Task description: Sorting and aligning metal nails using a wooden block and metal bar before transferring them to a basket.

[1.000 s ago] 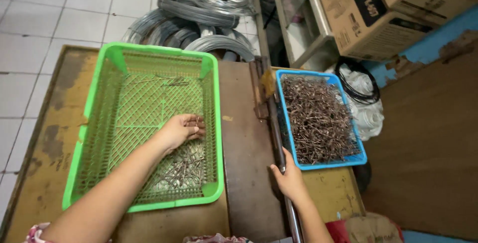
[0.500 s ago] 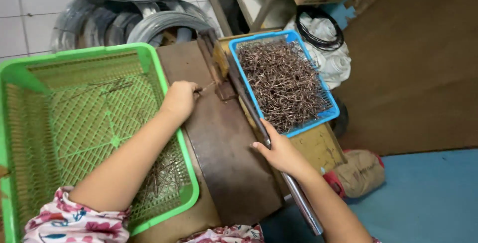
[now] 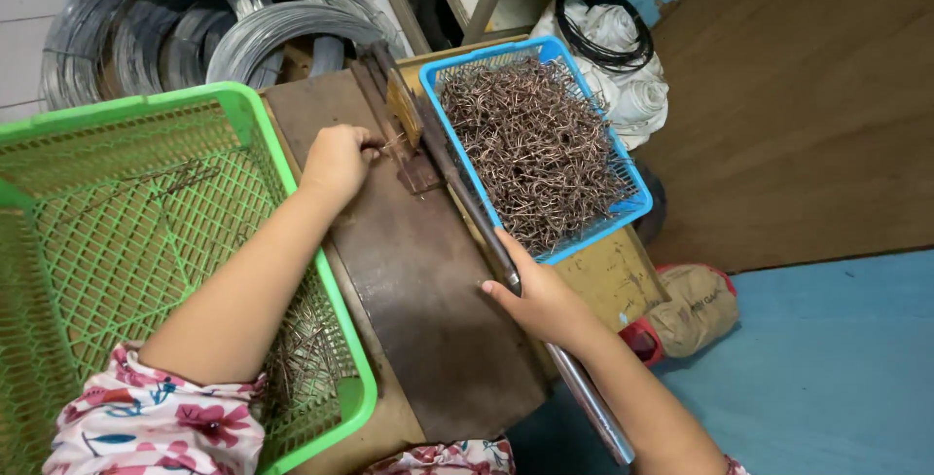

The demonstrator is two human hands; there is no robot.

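Nearest the camera, at about 6 o'clock, the right hand (image 3: 545, 305) wraps around the long metal lever (image 3: 506, 271), its grip closed on the bar partway along; the free end of the bar runs on past the wrist toward 5 o'clock. The lever lies slanted across the right edge of a dark steel plate (image 3: 428, 300) that covers the worktop (image 3: 608, 275), whose yellowish surface shows at 4 o'clock.

At 8 o'clock a green mesh basket (image 3: 292, 173) sits to the left of the plate, with a small heap of thin wire pieces (image 3: 302, 363) on its floor near the flowered sleeve (image 3: 146, 426). The left forearm crosses the basket's rim.

Further out, near 11 o'clock from the centre, the left hand (image 3: 336, 159) rests on the plate with its grip narrow, fingers pinched on a short wire piece (image 3: 389, 147) held against the lever's hinged end.

At 1 o'clock a blue basket (image 3: 632, 204) holds a dense pile of bent brown wire hooks (image 3: 535, 149), just beside the lever.

Farthest, at 11 to 12 o'clock, coils of grey wire (image 3: 195, 27) lie on the floor, and at 1 o'clock a black cable loop (image 3: 608, 32) rests on white cloth (image 3: 642, 95).
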